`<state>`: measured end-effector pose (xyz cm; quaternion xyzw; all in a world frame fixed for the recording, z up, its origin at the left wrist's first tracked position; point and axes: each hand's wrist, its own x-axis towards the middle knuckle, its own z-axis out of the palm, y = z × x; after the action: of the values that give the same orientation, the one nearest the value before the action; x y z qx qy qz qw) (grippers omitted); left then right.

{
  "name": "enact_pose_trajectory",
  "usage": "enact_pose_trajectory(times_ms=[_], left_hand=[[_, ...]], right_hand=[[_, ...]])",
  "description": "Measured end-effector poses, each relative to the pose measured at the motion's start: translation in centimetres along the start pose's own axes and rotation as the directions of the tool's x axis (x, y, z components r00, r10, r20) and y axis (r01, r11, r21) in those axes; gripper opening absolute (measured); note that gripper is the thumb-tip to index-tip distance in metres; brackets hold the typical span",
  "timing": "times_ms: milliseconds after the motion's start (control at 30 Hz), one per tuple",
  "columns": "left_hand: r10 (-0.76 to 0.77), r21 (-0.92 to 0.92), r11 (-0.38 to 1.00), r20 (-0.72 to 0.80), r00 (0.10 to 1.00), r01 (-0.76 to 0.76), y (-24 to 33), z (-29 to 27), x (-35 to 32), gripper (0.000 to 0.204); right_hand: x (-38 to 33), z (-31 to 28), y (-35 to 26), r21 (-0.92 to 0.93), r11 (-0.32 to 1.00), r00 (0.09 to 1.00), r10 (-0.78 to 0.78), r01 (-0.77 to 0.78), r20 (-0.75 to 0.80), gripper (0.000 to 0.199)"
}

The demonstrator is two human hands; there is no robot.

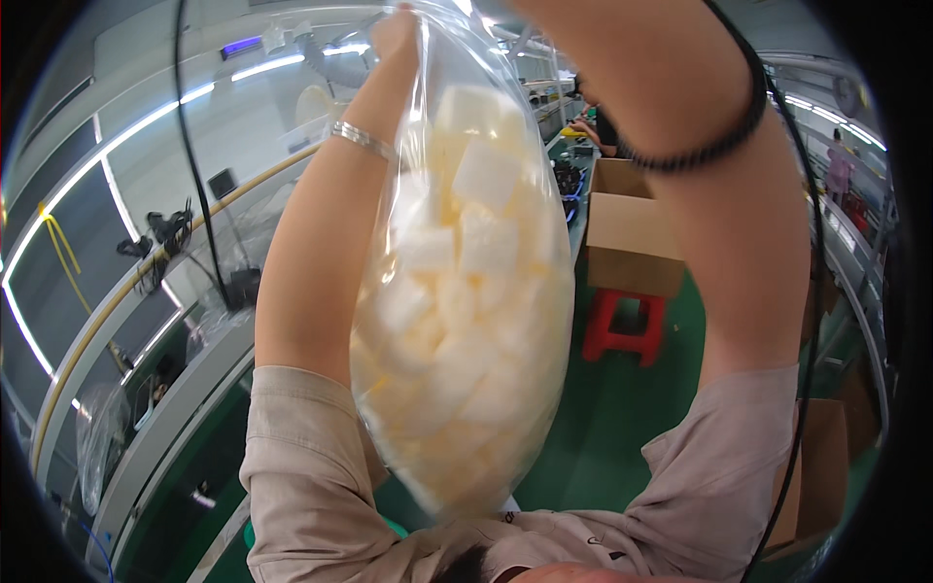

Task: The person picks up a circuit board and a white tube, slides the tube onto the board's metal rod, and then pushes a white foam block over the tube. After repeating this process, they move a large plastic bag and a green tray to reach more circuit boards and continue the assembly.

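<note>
A large clear plastic bag (462, 321) full of white and cream foam-like blocks hangs upright in front of my chest, with its wide part low and its top running out at the upper edge. My left hand (393, 35) is raised high at the bag's upper left side. Its fingers look closed on the plastic, though they are partly cut off. Across the top, my right forearm reaches up beyond the picture, so my right hand is out of sight. A silver bracelet (362, 139) circles my left wrist, and a black coiled band (695, 155) my right arm.
Behind the bag, an open cardboard box (634, 233) rests on a red stool (627, 325). More cardboard (821, 471) stands at lower right. Rails and a conveyor-like frame (185, 418) run along the left. Black cables hang on both sides. Other people work farther back.
</note>
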<state>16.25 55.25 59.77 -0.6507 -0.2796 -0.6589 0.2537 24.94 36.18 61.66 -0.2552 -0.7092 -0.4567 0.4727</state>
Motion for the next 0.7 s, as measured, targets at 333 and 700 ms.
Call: enact_pose_trajectory(times_ms=[333,700], left_hand=[[-0.647,-0.493,0.610,0.143,0.749,0.621,-21.9,-1.5,-9.8,0.029],[-0.837,-0.427,0.369,-0.539,0.096,0.826,-25.2,-5.9,-46.9,0.017]], right_hand=[[-9.9,9.7,-5.8,0.137,0.898,0.885,-0.368,0.418,-0.287,0.008],[-45.0,18.6,-16.5,0.691,0.704,0.826,-0.285,-0.164,0.487,0.028]])
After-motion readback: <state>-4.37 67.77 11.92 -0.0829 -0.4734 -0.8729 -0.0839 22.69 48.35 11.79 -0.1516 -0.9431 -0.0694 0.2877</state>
